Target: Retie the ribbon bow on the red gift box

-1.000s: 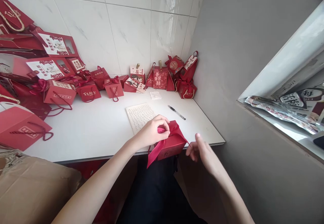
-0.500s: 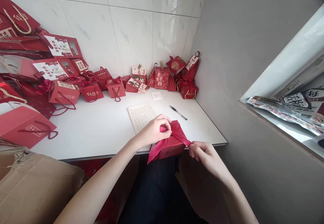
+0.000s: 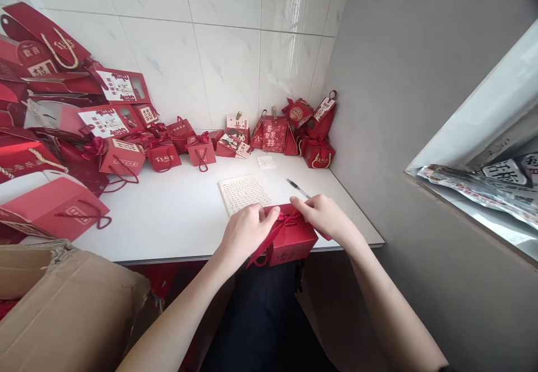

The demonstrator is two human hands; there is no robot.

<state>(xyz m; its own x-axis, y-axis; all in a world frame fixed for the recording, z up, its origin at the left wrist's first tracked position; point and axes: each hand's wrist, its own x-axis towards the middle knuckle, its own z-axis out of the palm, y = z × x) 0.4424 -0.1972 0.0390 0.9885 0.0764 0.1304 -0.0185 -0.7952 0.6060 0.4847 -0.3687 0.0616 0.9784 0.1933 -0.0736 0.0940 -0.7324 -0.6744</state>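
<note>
A red gift box (image 3: 294, 244) sits at the front edge of the white table, in front of me. A red ribbon (image 3: 288, 221) is knotted on its top, with one tail slanting down past the box's left side. My left hand (image 3: 247, 227) is closed at the left of the knot, thumb and fingers pinching the ribbon. On the other side my right hand (image 3: 323, 215) is closed too, thumb near the knot, gripping the ribbon's right part. Its curled fingers hide most of what it grips.
A handwritten sheet (image 3: 244, 193) and a pen (image 3: 297, 186) lie behind the box. Red gift boxes (image 3: 163, 156) line the tiled wall, with a tall pile of red bags (image 3: 54, 83) at left. A cardboard carton (image 3: 79, 305) stands at front left; a grey wall (image 3: 370, 108) bounds the right.
My right hand has come up from the stretched ribbon end to beside the knot. My left hand has shifted slightly left and down. The ribbon's knot looks smaller and tighter.
</note>
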